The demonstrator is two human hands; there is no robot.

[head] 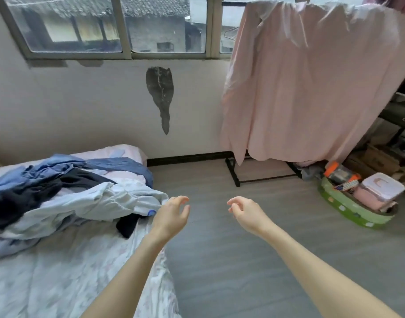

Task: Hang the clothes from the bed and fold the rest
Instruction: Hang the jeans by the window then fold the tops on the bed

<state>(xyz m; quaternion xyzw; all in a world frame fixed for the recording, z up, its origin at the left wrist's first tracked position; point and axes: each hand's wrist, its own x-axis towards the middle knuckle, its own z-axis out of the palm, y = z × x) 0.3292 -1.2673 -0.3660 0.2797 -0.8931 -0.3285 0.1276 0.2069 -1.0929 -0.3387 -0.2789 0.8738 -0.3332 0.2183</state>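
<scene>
Clothes pile [66, 191] unsorted on the bed [59, 283].
Left hand [171, 216] and right hand [245, 212] hover loosely curled, empty (nothing folded).

Both empty hands, left [171, 214] and right [244, 211], loosely curled beside clothes [66, 191] on bed [59, 283].

The pink sheet [311, 83] in the upper right hides nearly all of the rack [233, 173], of which only the black foot bars show below its hem, and its right side runs off the frame edge. The clothes pile [59, 191] at the left is cut by the left edge, its garments too tangled to tell apart. In the green basket [348, 210] at the right, the contents are too small to identify.
</scene>
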